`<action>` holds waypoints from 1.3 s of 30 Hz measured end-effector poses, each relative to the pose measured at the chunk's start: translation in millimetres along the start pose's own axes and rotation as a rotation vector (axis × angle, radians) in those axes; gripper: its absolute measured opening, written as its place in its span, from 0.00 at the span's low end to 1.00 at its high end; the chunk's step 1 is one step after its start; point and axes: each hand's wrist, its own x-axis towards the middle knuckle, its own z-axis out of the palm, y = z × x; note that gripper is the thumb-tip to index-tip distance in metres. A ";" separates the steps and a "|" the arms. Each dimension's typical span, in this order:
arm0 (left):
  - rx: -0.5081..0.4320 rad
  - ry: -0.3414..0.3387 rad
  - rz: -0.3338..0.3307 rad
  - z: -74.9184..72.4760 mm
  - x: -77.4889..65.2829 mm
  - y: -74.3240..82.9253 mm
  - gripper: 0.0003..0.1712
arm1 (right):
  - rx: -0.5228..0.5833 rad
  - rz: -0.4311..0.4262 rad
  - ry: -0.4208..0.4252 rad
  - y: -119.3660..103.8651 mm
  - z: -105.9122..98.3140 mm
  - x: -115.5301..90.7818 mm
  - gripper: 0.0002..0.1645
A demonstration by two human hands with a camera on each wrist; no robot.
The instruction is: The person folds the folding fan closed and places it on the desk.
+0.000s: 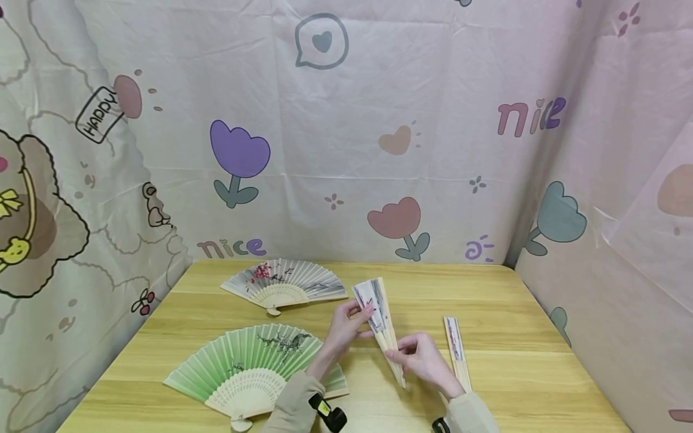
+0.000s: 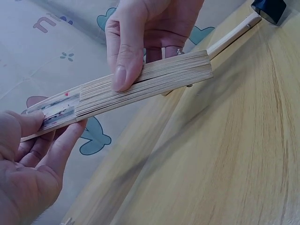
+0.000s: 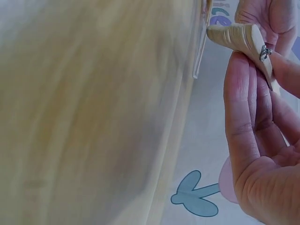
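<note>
My left hand (image 1: 344, 328) pinches the fan (image 1: 382, 322) by its printed end, my right hand (image 1: 425, 361) its ribs, above the table (image 1: 514, 337); fingers hide some print. My left sleeve (image 1: 294, 402) covers part of the green fan (image 1: 238, 355), my right sleeve (image 1: 472, 416) the slim fan's (image 1: 456, 346) lower end.

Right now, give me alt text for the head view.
A person's left fingers and right fingers hold a nearly closed fan over a wooden table. An open green fan and open gray fan lie left; another closed fan lies right.
</note>
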 end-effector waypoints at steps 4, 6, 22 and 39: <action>0.005 0.006 0.000 0.0 0.0 0.5 0.23 | -0.016 -0.022 -0.023 -0.4 0.3 0.7 0.12; 0.007 0.010 -0.002 -0.1 0.1 0.5 0.23 | -0.036 -0.032 -0.029 -0.6 0.6 0.9 0.12; 0.015 0.020 0.004 -0.5 0.3 -0.4 0.23 | -0.144 -0.043 0.063 -0.9 2.3 0.6 0.09; -0.029 0.022 0.009 -0.3 -0.3 -0.5 0.21 | -0.114 -0.072 0.015 0.2 0.0 -0.5 0.07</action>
